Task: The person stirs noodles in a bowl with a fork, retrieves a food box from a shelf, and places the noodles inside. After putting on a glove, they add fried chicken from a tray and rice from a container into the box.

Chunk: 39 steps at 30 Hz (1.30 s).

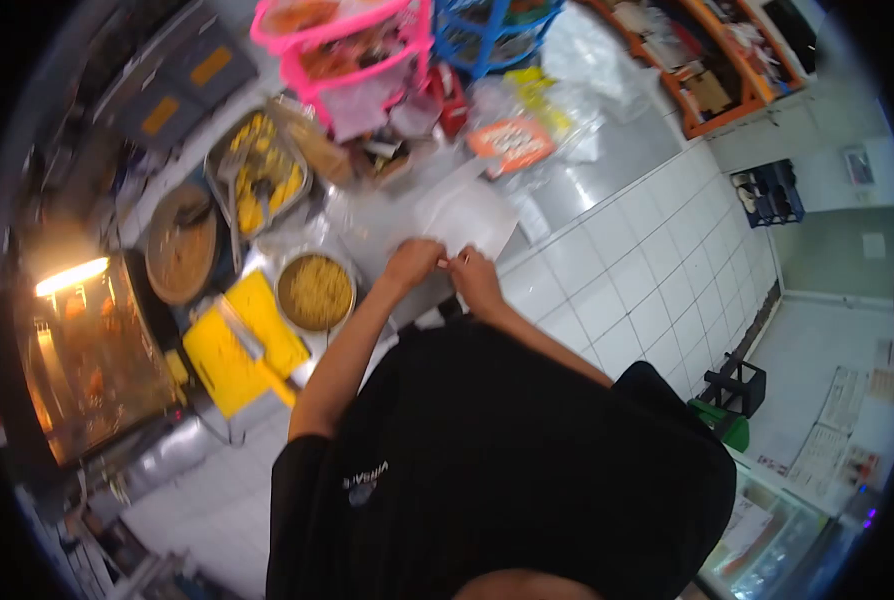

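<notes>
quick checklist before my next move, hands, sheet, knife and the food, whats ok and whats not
1. Left hand and right hand close together at the pale sheet: ok
2. Firm pinch on the sheet: cannot tell, fingertips blurred
3. Knife away from both hands: ok, on the yellow board
4. Knife wholly on the board: not ok, handle sticks out past the edge
5. Round pot covered: not ok, yellow food shows
6. Food tray has a utensil: ok
</notes>
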{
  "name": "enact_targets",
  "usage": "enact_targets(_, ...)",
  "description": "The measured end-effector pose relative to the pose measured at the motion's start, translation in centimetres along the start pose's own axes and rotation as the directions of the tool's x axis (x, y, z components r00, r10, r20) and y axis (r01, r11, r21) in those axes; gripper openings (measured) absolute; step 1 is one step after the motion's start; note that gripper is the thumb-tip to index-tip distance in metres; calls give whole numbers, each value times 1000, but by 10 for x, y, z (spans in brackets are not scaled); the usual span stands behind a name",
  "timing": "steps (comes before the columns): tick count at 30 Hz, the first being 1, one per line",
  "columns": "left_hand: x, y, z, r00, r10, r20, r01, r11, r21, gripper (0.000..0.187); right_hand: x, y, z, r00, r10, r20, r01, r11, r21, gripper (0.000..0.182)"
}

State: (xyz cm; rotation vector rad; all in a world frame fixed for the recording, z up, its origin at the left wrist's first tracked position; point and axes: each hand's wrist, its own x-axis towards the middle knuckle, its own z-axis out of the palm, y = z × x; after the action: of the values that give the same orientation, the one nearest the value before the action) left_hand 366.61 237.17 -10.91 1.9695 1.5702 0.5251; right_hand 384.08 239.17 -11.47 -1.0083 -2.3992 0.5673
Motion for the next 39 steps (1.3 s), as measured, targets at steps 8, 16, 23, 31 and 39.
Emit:
enact_targets(8, 5, 0, -7, 987, -160, 26, 161, 985, -60, 11, 33, 5, -11, 882, 151, 446, -265, 942, 204, 9)
enact_targets(16, 2, -8, -16, 969, -245, 4, 241, 950, -199, 14, 7, -16, -19, 974, 72, 217, -116, 974, 196, 16)
enact_targets(23, -4, -7, -7, 980, -187, -67, 182, 981, -67, 14, 0, -22, -15, 991, 112, 78, -119, 988, 102, 17)
enact_targets(31, -19, -4, 9, 987, -89, -132, 77, 993, -92, 16, 1, -11, -4, 957, 151, 247, -215, 944, 252, 9)
enact_targets(39, -43, 17, 4, 882, -200, -428, 140, 976, -168, 23, 26, 19, 34, 850, 238, 471, -489, 688, 536, 20)
